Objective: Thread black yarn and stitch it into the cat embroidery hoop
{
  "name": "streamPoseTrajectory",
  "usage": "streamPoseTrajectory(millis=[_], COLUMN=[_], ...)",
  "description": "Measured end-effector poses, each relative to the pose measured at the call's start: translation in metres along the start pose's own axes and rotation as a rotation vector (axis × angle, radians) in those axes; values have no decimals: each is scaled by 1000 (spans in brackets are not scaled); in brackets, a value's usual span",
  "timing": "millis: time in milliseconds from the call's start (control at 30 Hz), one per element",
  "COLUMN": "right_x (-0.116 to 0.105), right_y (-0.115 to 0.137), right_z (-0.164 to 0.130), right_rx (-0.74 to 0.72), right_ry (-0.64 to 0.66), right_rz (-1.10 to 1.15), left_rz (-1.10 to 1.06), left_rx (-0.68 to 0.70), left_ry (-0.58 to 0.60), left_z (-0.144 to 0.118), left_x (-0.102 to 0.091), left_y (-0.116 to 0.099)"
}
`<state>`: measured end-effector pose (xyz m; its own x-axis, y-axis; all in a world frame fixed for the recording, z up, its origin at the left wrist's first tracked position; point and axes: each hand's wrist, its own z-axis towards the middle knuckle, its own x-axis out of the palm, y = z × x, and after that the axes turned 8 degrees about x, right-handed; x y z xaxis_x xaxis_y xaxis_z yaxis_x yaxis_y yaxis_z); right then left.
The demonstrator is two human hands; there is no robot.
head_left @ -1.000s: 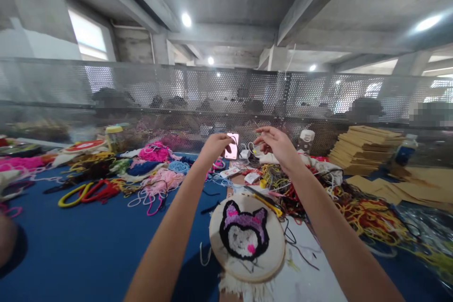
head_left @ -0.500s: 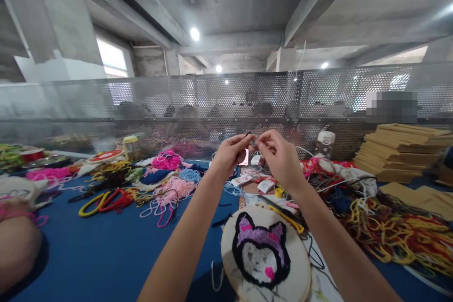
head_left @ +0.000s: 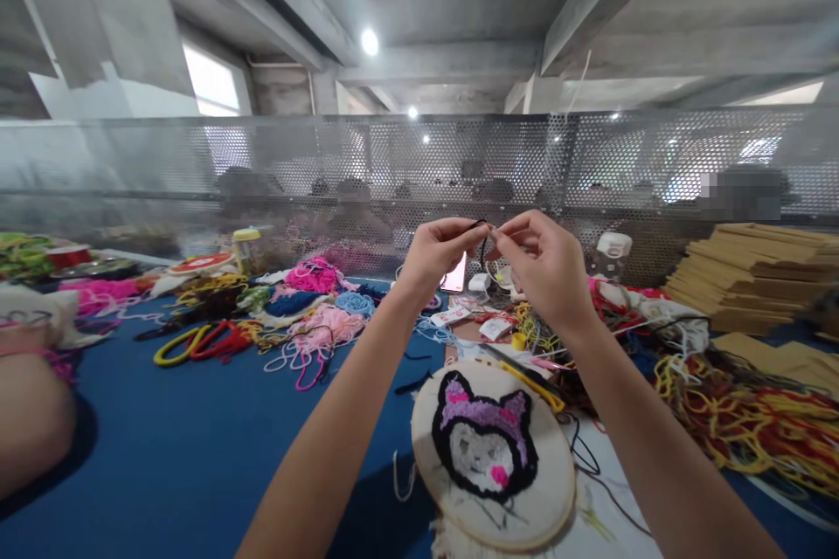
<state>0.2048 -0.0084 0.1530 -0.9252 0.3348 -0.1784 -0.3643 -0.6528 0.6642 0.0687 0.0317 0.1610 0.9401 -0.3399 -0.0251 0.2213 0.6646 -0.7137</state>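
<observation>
In front of me my left hand [head_left: 438, 255] is raised, thumb and forefinger pinched on a strand of black yarn [head_left: 483, 255] that hangs in a short tail. My right hand [head_left: 547, 266] meets it fingertip to fingertip, its thumb and forefinger also pinched. Whatever lies between the right fingertips is too small to make out. Below both hands rests an embroidery hoop [head_left: 554, 472] with cream cloth. On the cloth is a cat-eared head in black, purple, white and pink yarn, with drawn lines beneath it.
Scissors with yellow handles [head_left: 541, 391] lie behind the hoop. Yarn heaps [head_left: 328, 323] cover the left of the blue table [head_left: 197, 454]; tangled yarn [head_left: 740, 419] fills the right beside stacked brown cardboard [head_left: 747, 271]. A lit phone [head_left: 454, 276] stands behind my hands. Another person's arm [head_left: 32, 428] is at left.
Both hands have risen slightly and shifted right in view, fingertips still together. More of the black yarn now hangs between them. The camera view has also tilted a little.
</observation>
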Motion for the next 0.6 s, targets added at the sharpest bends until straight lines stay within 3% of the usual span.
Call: streamPoseTrajectory(millis=[333, 600], right_x=[1, -2], right_y=[-2, -1], right_z=[1, 1], right_rx=[-45, -173], right_ry=[1, -158], right_rz=[-49, -172], left_rz=[-4, -53], left_rx=[45, 115], left_ry=[-3, -99], left_z=[-1, -2], left_x=[4, 14], left_y=[-3, 1])
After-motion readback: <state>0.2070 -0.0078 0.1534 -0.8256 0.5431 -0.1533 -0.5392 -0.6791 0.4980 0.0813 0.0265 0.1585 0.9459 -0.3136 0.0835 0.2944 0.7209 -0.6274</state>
